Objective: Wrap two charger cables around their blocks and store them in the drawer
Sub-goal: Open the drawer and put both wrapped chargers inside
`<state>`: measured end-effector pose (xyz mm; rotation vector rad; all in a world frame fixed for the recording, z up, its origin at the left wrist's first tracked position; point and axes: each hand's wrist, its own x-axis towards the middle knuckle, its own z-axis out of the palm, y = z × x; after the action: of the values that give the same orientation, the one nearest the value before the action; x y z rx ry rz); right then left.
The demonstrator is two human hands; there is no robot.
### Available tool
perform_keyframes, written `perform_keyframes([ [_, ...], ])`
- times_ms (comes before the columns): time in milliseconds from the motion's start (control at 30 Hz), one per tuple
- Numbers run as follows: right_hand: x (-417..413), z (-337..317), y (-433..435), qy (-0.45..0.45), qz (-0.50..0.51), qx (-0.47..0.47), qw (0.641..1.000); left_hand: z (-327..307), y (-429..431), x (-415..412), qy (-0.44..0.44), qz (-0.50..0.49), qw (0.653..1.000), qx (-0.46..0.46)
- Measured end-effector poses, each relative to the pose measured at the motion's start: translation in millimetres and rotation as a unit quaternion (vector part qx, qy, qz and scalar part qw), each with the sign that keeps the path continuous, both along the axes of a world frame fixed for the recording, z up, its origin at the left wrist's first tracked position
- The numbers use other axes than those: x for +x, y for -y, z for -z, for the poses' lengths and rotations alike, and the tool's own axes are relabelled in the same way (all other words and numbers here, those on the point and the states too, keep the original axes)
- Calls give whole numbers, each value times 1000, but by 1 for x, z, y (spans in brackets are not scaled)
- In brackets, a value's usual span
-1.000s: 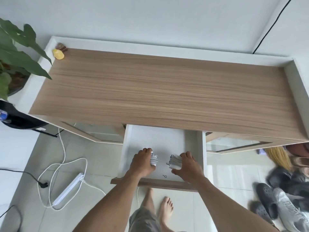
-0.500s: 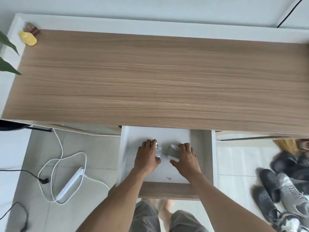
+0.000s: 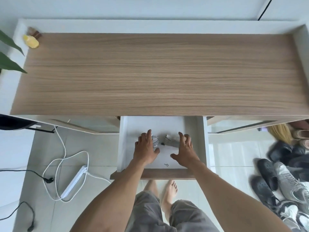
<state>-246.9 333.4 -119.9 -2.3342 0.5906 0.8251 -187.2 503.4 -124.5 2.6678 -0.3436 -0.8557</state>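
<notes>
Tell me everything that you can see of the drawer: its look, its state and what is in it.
The drawer is pulled open at the middle of the cabinet, just under the wooden top. Inside it is plain white with low walls; its front panel looks like wood. On its floor lie the left charger and the right charger, cables wrapped, side by side, and a small metal hook nearer the front. The left hand and right hand are open above them.

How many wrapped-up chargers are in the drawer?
2. One charger lies by the left hand, the other charger by the right hand, both in the open drawer. The hands partly hide them.
</notes>
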Motion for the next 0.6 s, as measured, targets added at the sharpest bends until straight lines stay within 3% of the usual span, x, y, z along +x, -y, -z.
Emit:
perform_keyframes([
  [167,-20,-35,3,81,75,12,994,-34,-13,-20,22,-77,997,-20],
  [333,-38,-65,-6,91,204,91,970,-65,-26,-52,34,-238,968,-71],
  [533,-65,-86,-15,67,357,195,911,-78,-43,-90,-13,-295,953,-67],
  [600,-77,-88,-16,35,468,214,857,-76,-46,-102,-90,-315,943,-50],
])
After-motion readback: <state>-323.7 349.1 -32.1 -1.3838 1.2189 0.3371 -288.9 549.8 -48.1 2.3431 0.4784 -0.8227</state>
